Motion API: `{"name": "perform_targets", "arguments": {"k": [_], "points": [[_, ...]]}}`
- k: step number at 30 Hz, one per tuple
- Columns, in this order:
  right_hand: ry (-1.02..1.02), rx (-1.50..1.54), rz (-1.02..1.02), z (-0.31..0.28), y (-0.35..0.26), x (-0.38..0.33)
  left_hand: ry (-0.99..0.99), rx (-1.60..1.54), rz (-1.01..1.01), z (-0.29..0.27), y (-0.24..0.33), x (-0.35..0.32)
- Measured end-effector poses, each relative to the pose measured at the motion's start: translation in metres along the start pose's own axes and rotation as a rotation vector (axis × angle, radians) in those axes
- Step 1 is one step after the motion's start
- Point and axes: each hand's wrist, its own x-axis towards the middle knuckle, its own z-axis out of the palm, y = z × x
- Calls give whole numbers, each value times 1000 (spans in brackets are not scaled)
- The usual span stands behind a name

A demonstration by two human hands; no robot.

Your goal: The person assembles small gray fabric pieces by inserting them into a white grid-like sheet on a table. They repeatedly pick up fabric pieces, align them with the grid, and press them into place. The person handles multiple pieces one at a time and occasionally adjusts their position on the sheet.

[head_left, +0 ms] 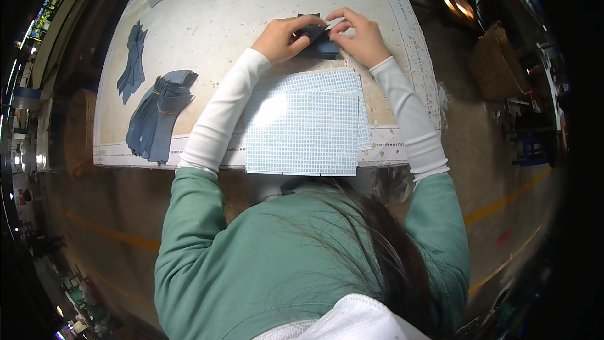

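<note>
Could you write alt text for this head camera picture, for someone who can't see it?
Seen from above, a person's left hand and right hand together pinch a small dark blue fabric piece on a pale worktable. A stack of light blue gridded sheets lies just before them, and a bundle of dark blue cut pieces sits to the left.

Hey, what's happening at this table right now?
A person in a green top with white sleeves leans over a worktable. Both the left hand and the right hand grip a small dark blue fabric piece, pinching it between the fingers. A stack of light blue gridded sheets lies just in front of the person. More dark blue fabric pieces sit piled to the left.
</note>
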Motion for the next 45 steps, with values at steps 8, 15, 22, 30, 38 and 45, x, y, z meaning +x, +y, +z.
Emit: {"name": "perform_targets", "arguments": {"k": [8,15,22,30,38,45], "points": [[-8,-137,-44,10,-2,-2,-41,89,61,-1,0,0],[63,114,27,2,-2,1,-89,-6,-30,-3,-1,0],[-65,170,21,5,-15,-1,-26,33,26,1,-4,1],[26,54,-49,13,-8,6,-61,72,39,0,-1,0],[35,228,81,13,-2,1,33,59,25,4,-3,0],[38,50,15,15,-2,1,-20,139,82,3,-2,0]]}}
